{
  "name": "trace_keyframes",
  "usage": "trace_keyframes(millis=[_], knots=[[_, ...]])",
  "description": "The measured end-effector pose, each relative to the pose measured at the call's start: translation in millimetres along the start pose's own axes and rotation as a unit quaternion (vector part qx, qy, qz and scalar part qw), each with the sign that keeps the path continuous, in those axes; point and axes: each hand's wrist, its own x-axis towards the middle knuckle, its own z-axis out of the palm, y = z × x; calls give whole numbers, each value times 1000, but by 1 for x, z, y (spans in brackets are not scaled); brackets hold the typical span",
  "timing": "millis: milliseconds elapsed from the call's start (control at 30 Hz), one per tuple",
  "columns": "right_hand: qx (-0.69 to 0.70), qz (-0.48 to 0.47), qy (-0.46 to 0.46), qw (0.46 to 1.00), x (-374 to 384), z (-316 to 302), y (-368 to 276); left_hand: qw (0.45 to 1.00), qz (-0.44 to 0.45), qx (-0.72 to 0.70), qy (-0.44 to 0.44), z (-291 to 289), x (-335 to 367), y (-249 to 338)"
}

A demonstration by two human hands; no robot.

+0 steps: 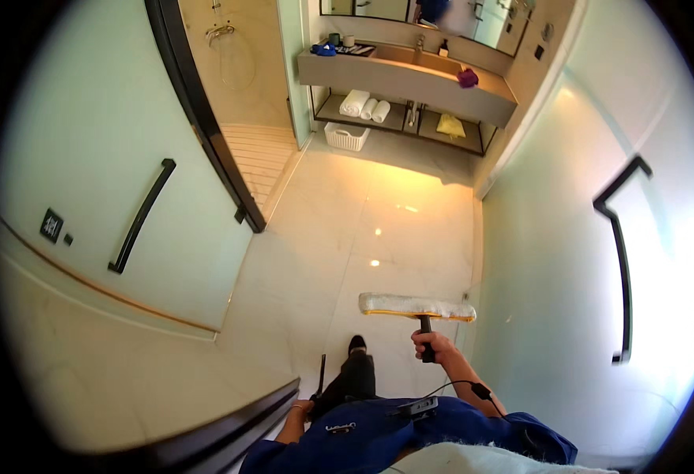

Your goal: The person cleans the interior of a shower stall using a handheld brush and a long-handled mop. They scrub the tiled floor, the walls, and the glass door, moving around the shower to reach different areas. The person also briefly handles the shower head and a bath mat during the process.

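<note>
My right hand (434, 345) grips the short black handle of a window washer (416, 306), a T-shaped tool with a white fleece pad on a yellow bar. The pad is level, just in front of the frosted glass panel (544, 268) on my right. My left hand (303, 409) hangs low at my side, closed around a thin dark rod (320, 374) that points up and forward. I cannot make out what sort of tool the rod belongs to. My dark shoe (356, 345) rests on the glossy cream floor tiles (347, 229).
A frosted glass door (86, 142) with a black bar handle stands at the left, with a shower (236, 55) behind it. Ahead is a vanity counter (410, 77) with a purple cloth (467, 77), rolled white towels (364, 105), a yellow cloth (450, 125) and a white basket (347, 137).
</note>
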Motion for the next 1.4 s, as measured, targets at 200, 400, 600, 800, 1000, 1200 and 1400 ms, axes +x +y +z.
trace_keyframes(millis=[200,400,600,800,1000,1200,1400], knots=[[56,-37,68,995,48,-16,-130,909,-191,-368,42,-209,26,151],[76,-33,86,993,128,-21,-241,892,42,-418,166,-409,95,266],[40,-12,74,996,242,-5,-351,762,171,-572,251,-595,114,395],[-7,53,1,999,365,59,-448,725,285,-553,296,-757,139,457],[-122,56,-37,990,471,152,-529,689,462,-465,309,-900,160,588],[-83,112,-69,988,524,230,-604,678,576,-296,349,-975,227,759],[-103,77,-84,988,582,274,-658,662,560,-229,442,-1011,316,857]])
